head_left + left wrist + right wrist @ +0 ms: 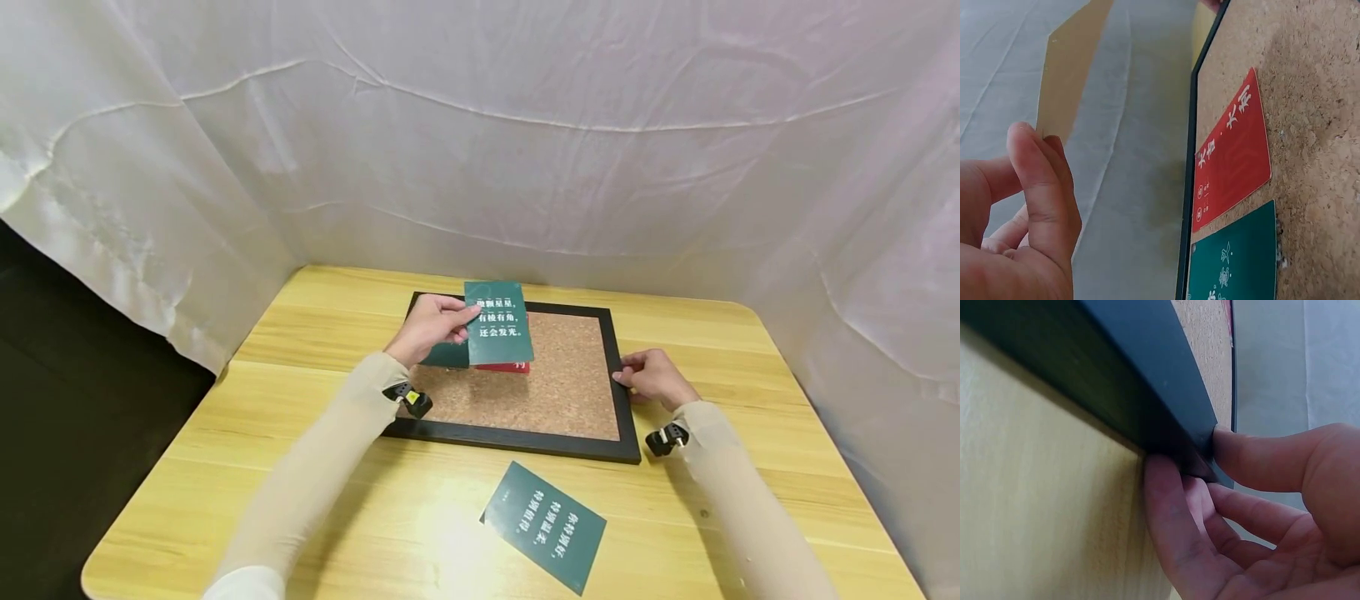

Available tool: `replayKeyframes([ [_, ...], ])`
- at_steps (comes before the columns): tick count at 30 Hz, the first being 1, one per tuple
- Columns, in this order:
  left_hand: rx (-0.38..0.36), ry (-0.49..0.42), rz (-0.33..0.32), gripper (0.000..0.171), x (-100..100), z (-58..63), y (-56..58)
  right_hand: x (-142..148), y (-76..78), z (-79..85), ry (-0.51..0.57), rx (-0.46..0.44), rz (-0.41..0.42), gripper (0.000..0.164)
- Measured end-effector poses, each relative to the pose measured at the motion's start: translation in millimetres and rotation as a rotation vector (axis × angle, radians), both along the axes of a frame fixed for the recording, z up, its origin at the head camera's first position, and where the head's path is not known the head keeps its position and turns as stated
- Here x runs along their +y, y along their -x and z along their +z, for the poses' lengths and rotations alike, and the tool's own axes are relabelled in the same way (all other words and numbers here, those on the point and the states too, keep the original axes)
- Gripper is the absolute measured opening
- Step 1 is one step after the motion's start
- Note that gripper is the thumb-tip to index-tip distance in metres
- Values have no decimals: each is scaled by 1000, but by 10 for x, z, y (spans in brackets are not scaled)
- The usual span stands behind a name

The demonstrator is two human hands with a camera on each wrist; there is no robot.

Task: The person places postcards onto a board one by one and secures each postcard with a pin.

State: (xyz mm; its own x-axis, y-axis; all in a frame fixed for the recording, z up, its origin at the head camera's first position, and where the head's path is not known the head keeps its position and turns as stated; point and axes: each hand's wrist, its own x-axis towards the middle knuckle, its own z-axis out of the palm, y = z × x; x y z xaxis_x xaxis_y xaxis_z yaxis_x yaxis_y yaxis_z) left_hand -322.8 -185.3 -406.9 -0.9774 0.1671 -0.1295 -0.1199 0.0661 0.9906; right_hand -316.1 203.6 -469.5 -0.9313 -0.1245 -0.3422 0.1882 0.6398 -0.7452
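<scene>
My left hand (431, 325) pinches a dark green card (504, 346) with white Chinese writing between thumb and fingers, holding it raised over a black-framed corkboard (573, 392). Its plain tan back (1066, 69) faces the left wrist camera. Below it on the cork lie a red card (1235, 156) and, beside that, another green card (1241, 250); the held card partly covers both in the head view. At the board's right side, my right hand (654, 377) grips the black frame (1166, 381), thumb on its top face and fingers against the outer edge.
Another green card (551, 527) with white writing lies slanted on the wooden table (750, 500) in front of the board. A pale cloth (525, 167) hangs behind the table and along its sides. A dark area (75, 400) borders the left edge.
</scene>
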Motion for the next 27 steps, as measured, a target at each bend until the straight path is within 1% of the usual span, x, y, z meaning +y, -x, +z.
replayKeyframes([
  [6,5,69,-37,35,140,-35,98,21,3,-13,6,7,-3,56],
  [10,-6,111,-91,36,225,-64,156,13,-5,-19,11,12,3,55],
  [13,-8,149,-129,34,291,-80,193,2,-16,-14,12,12,1,55],
  [15,-14,176,-141,34,332,-89,213,-13,-21,-16,18,11,-4,54],
  [18,-20,212,-137,35,391,-97,229,-35,-28,-19,44,3,-6,54],
  [21,-34,200,-115,39,454,-125,253,-41,-26,-28,70,-1,-3,52],
  [27,-26,170,-65,35,584,-197,303,-53,-16,-34,76,-1,0,53],
])
